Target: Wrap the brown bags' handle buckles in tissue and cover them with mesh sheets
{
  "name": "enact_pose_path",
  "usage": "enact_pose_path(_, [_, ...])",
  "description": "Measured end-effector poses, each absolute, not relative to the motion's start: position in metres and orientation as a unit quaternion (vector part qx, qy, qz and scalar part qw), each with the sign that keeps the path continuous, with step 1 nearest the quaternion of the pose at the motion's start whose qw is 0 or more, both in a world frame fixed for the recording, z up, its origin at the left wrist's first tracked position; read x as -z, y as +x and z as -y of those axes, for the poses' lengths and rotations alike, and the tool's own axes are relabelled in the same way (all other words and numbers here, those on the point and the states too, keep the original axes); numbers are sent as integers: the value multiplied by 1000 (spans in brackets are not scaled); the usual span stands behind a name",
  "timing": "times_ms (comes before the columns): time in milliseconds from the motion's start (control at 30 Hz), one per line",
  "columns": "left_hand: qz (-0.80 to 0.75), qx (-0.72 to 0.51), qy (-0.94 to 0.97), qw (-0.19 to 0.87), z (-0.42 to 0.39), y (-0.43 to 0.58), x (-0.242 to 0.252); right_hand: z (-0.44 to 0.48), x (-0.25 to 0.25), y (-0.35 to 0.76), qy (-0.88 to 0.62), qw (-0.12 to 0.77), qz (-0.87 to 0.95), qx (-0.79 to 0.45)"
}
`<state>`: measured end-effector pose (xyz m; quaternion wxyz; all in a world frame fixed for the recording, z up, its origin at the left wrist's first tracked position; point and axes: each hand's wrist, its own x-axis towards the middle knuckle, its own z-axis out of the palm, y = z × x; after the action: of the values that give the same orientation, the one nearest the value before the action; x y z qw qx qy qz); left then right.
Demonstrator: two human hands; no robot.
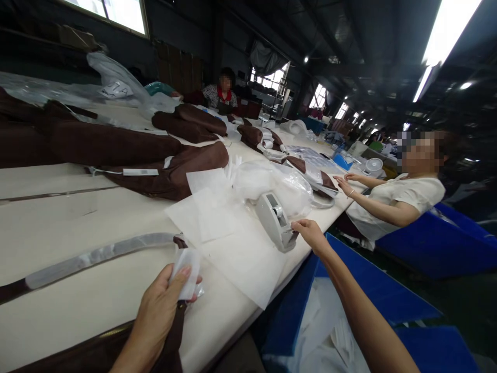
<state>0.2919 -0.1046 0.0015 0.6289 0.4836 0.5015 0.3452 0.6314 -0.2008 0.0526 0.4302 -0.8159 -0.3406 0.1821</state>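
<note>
My left hand [165, 298] is closed around a folded piece of white wrapping paper [188, 267], wrapped about the end of a brown bag strap. The strap [101, 256], sleeved in whitish wrap, curves away to the left across the table. Below that hand lies part of a brown bag [97, 349] with a gold-coloured zip. My right hand [312, 233] pinches at the front end of a grey tape dispenser [276, 220], where the tape comes out; the strip itself hardly shows. Flat white paper sheets [240, 264] lie between the two hands.
Brown bags [116, 142] cover the table's far left. Clear plastic bags [272, 178] lie behind the dispenser. A co-worker [404, 197] sits at right, hands on a wrapped bag; another person [223, 96] is at the far side. Blue bins [376, 285] stand beside the table.
</note>
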Motion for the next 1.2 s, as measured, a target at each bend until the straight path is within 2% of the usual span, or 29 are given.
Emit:
enact_pose_path(333, [-482,-350,470,652,108,285,0,189,-55,630,-802,473,254,-261])
enact_pose_path(500, [-473,-344,471,660,107,283,2,196,-65,621,-766,537,257,-241])
enact_pose_path(700, [-488,-330,461,663,106,281,6,247,-62,608,-745,589,230,-214])
enact_pose_path(933, [-494,-345,453,657,108,285,-5,261,-25,603,-741,582,187,-277])
enact_pose_path(1200, [-440,-385,427,690,118,284,0,275,7,608,-779,559,172,-226])
